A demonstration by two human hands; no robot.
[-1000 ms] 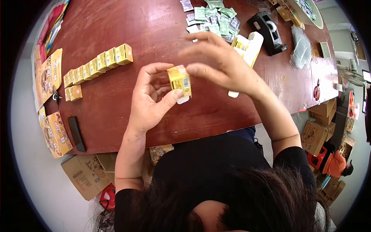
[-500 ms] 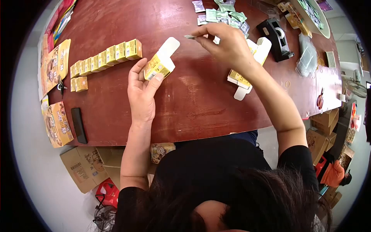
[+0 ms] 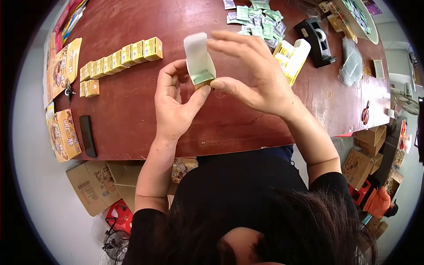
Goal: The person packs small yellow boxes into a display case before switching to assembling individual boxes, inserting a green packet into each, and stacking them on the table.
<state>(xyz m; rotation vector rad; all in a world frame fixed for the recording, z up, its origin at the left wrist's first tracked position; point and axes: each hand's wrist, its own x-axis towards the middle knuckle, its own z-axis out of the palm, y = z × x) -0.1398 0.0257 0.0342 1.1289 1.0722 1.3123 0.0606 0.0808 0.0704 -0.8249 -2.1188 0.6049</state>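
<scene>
My left hand (image 3: pixel 176 99) is closed round a small yellow box (image 3: pixel 202 73), held upright over the table. Its long white flap stands up and the top is open, with a green sachet (image 3: pixel 203 77) visible inside. At the box's right side is my right hand (image 3: pixel 256 73); its thumb tip touches or nearly touches the box edge, and its fingers are stretched out and apart beside the flap, slightly blurred. Beyond my right hand lie flat yellow-and-white box blanks (image 3: pixel 295 55), partly hidden by it. A pile of green and purple sachets (image 3: pixel 260 22) lies at the far side.
A row of yellow boxes (image 3: pixel 128 54) stands on the dark red table (image 3: pixel 212 128) at left. On the left edge are a black phone (image 3: pixel 88 136) and printed bags (image 3: pixel 66 137). To the right are a tape dispenser (image 3: pixel 314 42), clear plastic bags (image 3: pixel 350 62) and red scissors (image 3: pixel 365 113).
My right hand has moved left and down to the box, its pinch on a small sachet opened. The box has come right and turned upright, with green now showing inside.
</scene>
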